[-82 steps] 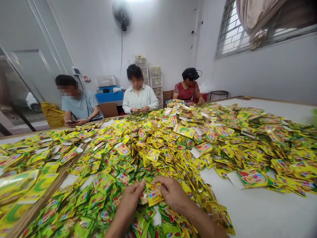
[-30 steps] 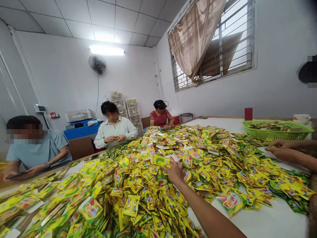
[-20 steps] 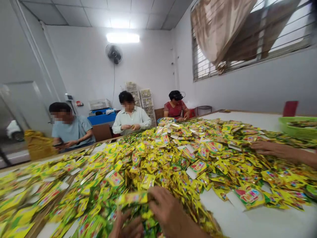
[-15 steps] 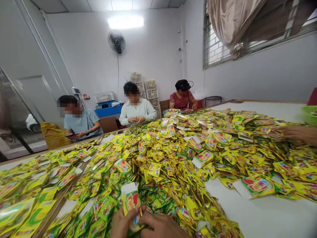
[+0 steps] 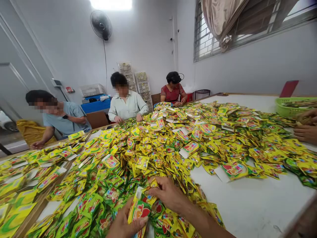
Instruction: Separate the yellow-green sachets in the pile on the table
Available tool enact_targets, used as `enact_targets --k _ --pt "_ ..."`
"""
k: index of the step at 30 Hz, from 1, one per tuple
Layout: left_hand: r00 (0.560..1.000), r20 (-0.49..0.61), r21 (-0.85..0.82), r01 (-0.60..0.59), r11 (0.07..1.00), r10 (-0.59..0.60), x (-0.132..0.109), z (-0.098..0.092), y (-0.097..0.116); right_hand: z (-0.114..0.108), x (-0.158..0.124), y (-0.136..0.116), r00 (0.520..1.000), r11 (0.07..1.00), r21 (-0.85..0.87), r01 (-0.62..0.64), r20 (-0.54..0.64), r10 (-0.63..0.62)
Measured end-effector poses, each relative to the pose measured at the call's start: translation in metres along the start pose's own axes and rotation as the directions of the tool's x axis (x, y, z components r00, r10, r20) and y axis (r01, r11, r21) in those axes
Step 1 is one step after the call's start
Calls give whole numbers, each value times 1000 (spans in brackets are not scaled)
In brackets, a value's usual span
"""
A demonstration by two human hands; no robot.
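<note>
At the front of the table my left hand [image 5: 123,222] is wrapped round a small yellow and green carton [image 5: 139,211], tilted, its white top end upward. My right hand [image 5: 166,194] pinches a yellow sachet [image 5: 150,198] right at the carton's upper end. Whether the sachet is partly inside the carton I cannot tell. Both hands are over a big heap of yellow sachets [image 5: 158,155], with green sachets [image 5: 85,210] around my left hand. Another carton [image 5: 234,170] lies flat on the white tabletop to the right.
Flat yellow cartons [image 5: 19,201] lie along the left, past a brown wooden strip [image 5: 41,206]. A green basket [image 5: 284,107] stands at the right, beside another person's hands [image 5: 305,127]. Three people sit across the table [image 5: 237,211].
My right hand has moved from the carton's lower part to its top end, now with a sachet. The view has turned. The person across at left has raised one hand to the face.
</note>
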State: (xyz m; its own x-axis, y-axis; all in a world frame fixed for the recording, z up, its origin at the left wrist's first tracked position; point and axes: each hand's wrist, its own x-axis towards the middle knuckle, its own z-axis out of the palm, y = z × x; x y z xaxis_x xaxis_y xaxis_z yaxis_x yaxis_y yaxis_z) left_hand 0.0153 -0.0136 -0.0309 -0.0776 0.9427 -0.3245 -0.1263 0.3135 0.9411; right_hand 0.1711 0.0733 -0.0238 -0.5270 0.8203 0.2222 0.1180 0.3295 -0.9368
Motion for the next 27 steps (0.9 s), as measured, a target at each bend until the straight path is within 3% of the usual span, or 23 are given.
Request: enact_targets --k 3,6,9,15,21,27 --pt "992 124 -17 14 1000 -11 -3 3 2 -6 -2 -2 996 975 -201 91 37 -85" --pt "988 150 -53 -24 998 31 -1 4 -2 -5 -3 -4 987 940 -304 156 78 -139" --pt "984 161 -40 -67 997 72 3 2 -8 0 -3 -3 986 948 -284 145 124 -114" --pt "977 189 87 -117 989 99 8 -3 -12 -2 -7 -6 996 991 -123 -55 60 63" --pt "954 278 111 -147 983 111 8 -8 -9 8 -8 -11 997 944 -330 14 -71 -40" --pt "978 182 209 -144 967 106 9 -6 -2 4 -10 -14 999 980 -196 -21 -31 15"
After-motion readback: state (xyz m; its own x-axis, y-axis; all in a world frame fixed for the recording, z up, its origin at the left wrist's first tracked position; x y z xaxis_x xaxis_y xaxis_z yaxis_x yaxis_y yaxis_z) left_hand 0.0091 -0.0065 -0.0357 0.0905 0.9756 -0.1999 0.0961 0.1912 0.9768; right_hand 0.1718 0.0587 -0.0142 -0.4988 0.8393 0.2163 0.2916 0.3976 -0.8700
